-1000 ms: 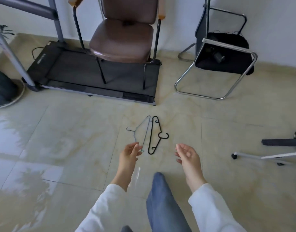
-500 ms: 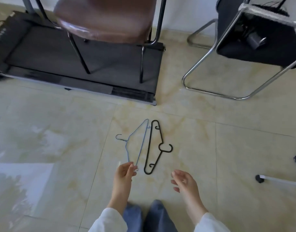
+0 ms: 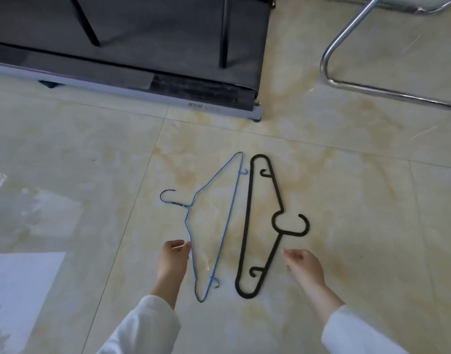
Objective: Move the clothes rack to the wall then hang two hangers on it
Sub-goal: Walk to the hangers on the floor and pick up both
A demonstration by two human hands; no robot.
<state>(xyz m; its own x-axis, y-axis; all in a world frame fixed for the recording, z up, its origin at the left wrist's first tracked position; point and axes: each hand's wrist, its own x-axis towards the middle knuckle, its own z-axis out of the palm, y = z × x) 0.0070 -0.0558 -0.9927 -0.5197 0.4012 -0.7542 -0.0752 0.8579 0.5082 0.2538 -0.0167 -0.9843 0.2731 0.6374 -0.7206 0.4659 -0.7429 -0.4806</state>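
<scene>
The floor (image 3: 347,175) was glossy cream tile veined with yellow, crossed by thin grout lines and catching pale window glare at the left. A dark treadmill (image 3: 168,80) with a grey edge lay across the top, two black chair legs (image 3: 223,34) standing on its belt; the chair above them was cut off. At the upper right curved a chrome tube frame (image 3: 352,85), only partly in view.

Two hangers lay flat on the tile, side by side, long bars nearly touching. The blue hanger (image 3: 225,226) was thin wire, its hook pointing left. The black hanger (image 3: 247,226) was thicker, matte, with rounded ends, small inner hooks and its hook pointing right.

The left hand (image 3: 172,261) was loosely curled with fingertips at the blue wire; whether it had gripped could not be told. The right hand (image 3: 304,267) hung slack and empty just right of the black hanger, not touching. White sleeves (image 3: 142,328) ran off the bottom edge. The rack was out of view.
</scene>
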